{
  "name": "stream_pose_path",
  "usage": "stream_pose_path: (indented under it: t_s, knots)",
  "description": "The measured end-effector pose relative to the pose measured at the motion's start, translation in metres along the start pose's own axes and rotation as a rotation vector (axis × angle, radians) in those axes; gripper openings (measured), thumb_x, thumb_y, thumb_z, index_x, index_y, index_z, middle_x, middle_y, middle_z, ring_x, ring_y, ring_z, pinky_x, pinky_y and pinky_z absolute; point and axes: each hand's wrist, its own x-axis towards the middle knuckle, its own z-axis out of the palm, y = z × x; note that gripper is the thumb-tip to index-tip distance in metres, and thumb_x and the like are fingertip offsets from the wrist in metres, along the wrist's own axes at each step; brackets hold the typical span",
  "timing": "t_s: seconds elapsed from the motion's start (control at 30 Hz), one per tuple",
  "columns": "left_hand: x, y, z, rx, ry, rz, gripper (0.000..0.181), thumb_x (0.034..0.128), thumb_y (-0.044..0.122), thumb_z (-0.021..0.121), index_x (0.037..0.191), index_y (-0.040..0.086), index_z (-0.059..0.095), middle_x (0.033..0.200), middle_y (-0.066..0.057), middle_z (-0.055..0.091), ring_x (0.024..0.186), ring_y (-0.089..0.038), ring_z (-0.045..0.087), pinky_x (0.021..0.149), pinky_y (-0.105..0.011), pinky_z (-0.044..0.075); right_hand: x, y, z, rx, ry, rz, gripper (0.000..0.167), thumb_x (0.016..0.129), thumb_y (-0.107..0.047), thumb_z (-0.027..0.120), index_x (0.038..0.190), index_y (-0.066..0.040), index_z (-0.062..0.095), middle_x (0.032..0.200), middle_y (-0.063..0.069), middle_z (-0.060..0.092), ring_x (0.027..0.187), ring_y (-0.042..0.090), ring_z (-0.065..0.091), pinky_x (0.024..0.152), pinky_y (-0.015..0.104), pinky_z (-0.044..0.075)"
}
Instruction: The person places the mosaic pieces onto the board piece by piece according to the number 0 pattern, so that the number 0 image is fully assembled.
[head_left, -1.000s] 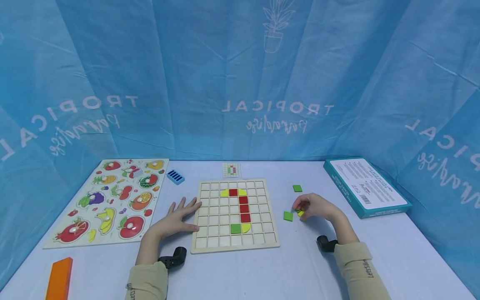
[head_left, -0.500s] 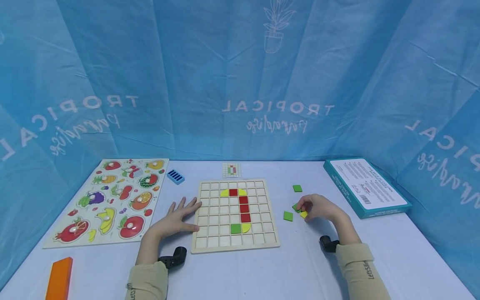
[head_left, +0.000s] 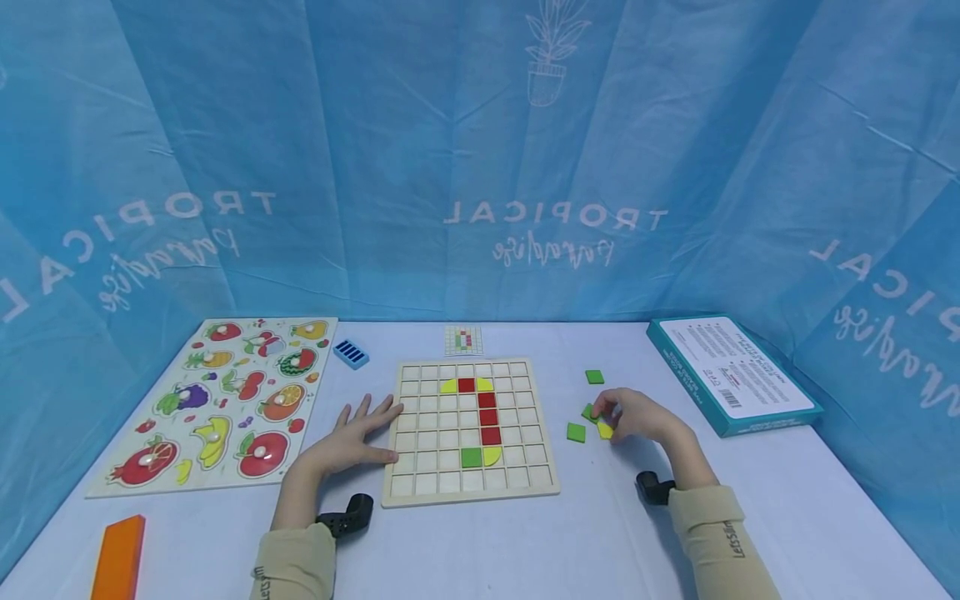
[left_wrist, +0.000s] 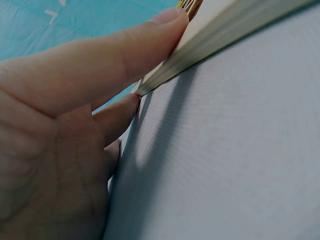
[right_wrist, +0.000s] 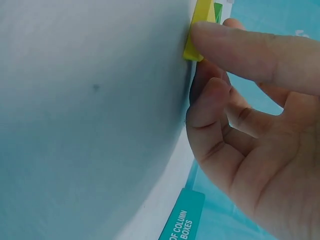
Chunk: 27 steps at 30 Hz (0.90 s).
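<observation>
Right hand (head_left: 637, 417): fingers were bent and pinched a yellow piece (head_left: 605, 431) low at the counter (head_left: 480, 554); whether the piece touched it could not be told. Green piece (head_left: 589, 412): lay just beyond the yellow piece, at that hand's fingertips. Near green square (head_left: 576, 432): lay to the right hand's left. Far green square (head_left: 595, 377): lay beyond it. Teal box (head_left: 750, 367): lay beyond that hand, to its right. Left hand (head_left: 341, 446): fingers were spread, touching the left edge of a wooden grid board (head_left: 472, 501), which lay between the hands and carried red squares (head_left: 488, 417). Fruit puzzle (head_left: 232, 422): lay to the left hand's left
</observation>
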Motion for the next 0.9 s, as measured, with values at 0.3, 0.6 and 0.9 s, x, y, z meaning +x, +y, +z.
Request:
stream_pose_path:
  t_s: [0.3,0.6,0.9]
  knots:
    - [-0.0003,0.0005,0.0008,0.003,-0.002,-0.004,0.087,0.0734,0.038,0.072,0.143,0.005,0.032,0.152,-0.018,0.014,0.139,-0.040,-0.010,0.110,-0.054,-0.013,-0.0013,-0.0010,0.0024,-0.001,-0.017,0.047,0.038,0.067,-0.001,0.075,0.099,-0.008,0.057,0.093,0.007,0.058,0.082,0.022,0.051,0.073,0.037,0.045]
    - [-0.0014,0.0025,-0.0001,0.001,-0.005,-0.014,0.087,0.0735,0.037,0.072,0.144,0.005,0.031,0.153,-0.018,0.014,0.139,-0.040,-0.010,0.110,-0.054,-0.013,-0.0022,-0.0003,-0.0007,0.005,-0.016,0.041,0.038,0.067,-0.002,0.076,0.100,-0.009,0.057,0.087,0.006,0.055,0.078,0.022,0.049,0.068,0.033,0.040]
    - [-0.0008,0.0025,-0.0004,0.000,-0.007,-0.016,0.086,0.0740,0.036,0.071,0.143,0.006,0.031,0.153,-0.018,0.014,0.139,-0.039,-0.010,0.110,-0.054,-0.013,0.0006,-0.0013,-0.0069,0.145,-0.018,0.004,0.037,0.073,-0.007,0.074,0.105,-0.007,0.054,0.087,0.007,0.056,0.079,0.021,0.050,0.068,0.031,0.042]
